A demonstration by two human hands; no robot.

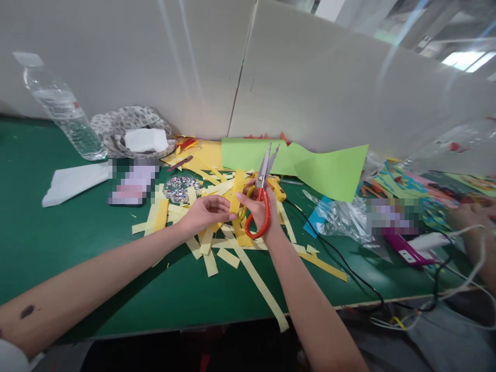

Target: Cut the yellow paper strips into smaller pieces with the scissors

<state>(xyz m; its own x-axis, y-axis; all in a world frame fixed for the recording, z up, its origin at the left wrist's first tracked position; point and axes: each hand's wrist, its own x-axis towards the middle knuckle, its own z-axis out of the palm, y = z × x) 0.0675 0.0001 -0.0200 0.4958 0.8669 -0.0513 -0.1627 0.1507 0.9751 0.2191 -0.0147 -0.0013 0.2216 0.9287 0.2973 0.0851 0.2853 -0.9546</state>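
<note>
My left hand point(209, 209) is closed, fingertips pinching the lower end of a yellow paper strip point(237, 186). The thumb of my right hand point(258, 206) presses against the same strip. Scissors point(262, 178) with red handles hang in my right hand, blades pointing up and slightly apart, clear of the strip. Beneath both hands lies a loose pile of pale and deep yellow paper strips point(207, 243). Just behind my right hand is a yellow tool point(279, 190), partly hidden, with a black cord.
Green card point(267, 155) leans along the back wall. Left stand a water bottle point(64, 106), a phone point(135, 182) and a spotted cloth bag point(116, 129). A clear bead box point(181, 189) is near my left hand. Rightward are plastic wrap point(349, 219), cables and another person's hand point(475, 222).
</note>
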